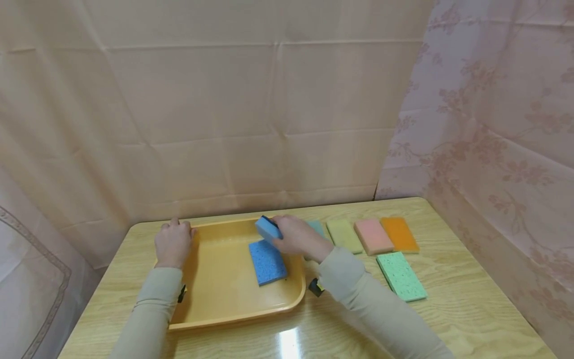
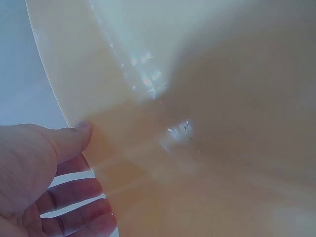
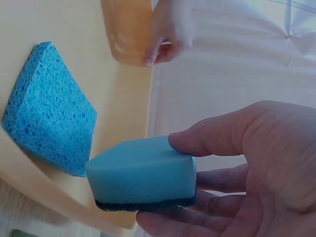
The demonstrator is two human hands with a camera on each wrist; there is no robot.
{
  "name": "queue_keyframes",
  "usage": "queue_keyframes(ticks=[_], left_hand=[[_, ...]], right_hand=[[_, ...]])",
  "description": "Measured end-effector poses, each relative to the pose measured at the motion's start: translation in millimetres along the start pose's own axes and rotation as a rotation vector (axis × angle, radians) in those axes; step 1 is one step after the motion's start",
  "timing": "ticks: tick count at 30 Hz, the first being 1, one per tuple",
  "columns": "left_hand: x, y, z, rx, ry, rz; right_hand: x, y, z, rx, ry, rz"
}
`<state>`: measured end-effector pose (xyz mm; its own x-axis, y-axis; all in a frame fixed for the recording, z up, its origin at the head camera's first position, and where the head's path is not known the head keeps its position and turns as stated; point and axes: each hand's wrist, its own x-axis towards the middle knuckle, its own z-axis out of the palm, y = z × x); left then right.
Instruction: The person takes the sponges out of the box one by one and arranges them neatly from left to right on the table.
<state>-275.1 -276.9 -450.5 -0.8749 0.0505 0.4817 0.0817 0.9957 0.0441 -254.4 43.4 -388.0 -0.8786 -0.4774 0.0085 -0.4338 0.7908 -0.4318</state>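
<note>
A yellow tray (image 1: 215, 286) lies on the table, and my left hand (image 1: 173, 244) holds its left rim. In the left wrist view the thumb (image 2: 74, 140) rests on the tray's inner side, with the fingers outside the edge. My right hand (image 1: 302, 238) pinches a light blue sponge (image 3: 143, 170) with a dark scouring layer on its underside. It hangs over the right part of the tray, near the back. Below it, a darker blue, porous sponge (image 1: 268, 263) lies flat in the tray, towards the right side.
Right of the tray lie a yellow-green sponge (image 1: 344, 236), a pink sponge (image 1: 373, 235), an orange sponge (image 1: 400, 234) and a speckled green sponge (image 1: 401, 275). A teal sponge (image 1: 316, 227) is partly behind my right hand. A beige curtain (image 1: 251, 109) hangs behind the wooden table (image 1: 466, 289).
</note>
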Motion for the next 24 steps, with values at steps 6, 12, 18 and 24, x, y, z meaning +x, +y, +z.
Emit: queue_keyframes(ticks=[6,12,18,24], left_hand=[[0.0,0.3,-2.1,0.004,-0.02,-0.001],[-0.4,0.3,-1.6,0.002,-0.004,0.005],[-0.6,1.6,-1.3,0.006,0.018,0.01],[-0.3,2.0,-2.8,0.01,0.009,0.002]], right_hand=[[-7,3,-6,0.019,0.029,-0.015],[-14,3,-16,0.015,0.042,-0.01],[-22,6,-21,0.014,0.061,0.002],[-32,9,-29,0.032,0.085,0.01]])
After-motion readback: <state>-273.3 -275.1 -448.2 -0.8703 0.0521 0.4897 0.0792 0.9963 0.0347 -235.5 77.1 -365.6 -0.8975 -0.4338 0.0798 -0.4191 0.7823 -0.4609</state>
